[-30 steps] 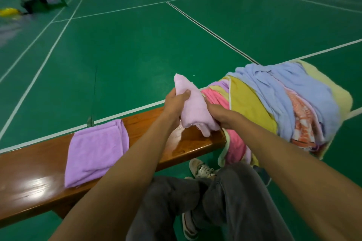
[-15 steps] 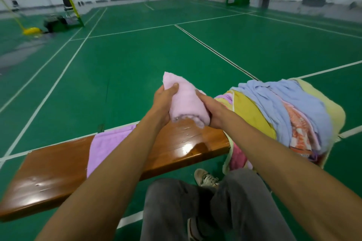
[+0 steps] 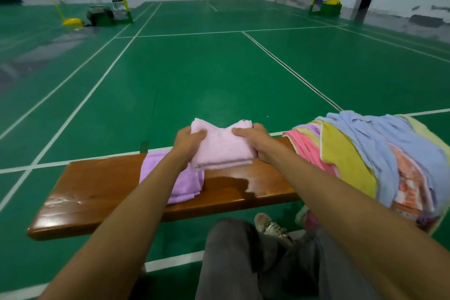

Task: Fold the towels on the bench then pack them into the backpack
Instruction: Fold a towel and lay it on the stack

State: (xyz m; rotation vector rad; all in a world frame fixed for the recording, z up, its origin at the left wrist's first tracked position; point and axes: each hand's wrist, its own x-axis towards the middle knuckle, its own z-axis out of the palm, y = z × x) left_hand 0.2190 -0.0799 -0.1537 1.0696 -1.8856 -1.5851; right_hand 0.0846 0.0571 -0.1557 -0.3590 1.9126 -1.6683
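1. You sit facing a wooden desk (image 3: 97, 202) that runs left to right across a green sports court floor (image 3: 194, 75)

2. Your left hand (image 3: 187, 145) and right hand (image 3: 255, 143) hold a folded pale pink towel (image 3: 221, 151) between them, just above the middle of the desk

3. Each grip is clamped on one end of the pink towel, thumb on top and fingers curled beneath, probably so the layers stay together and the fold keeps its shape

4. The pink towel's left edge hangs over a folded lilac towel (image 3: 185, 185) that lies flat on the desk, partly hidden by your left forearm; stacking the pink one on it looks like the likely reason for holding it there

5. To the right, a heap of unfolded towels (image 3: 365, 158) in blue, yellow, pink and orange print covers the right end of the desk and spills over its near edge, within reach of your right hand

6. No backpack is in view, so packing looks some way off; most of the folding seems left to do

7. Below the desk's near edge you can see your grey trousers and one pale shoe (image 3: 270, 225)
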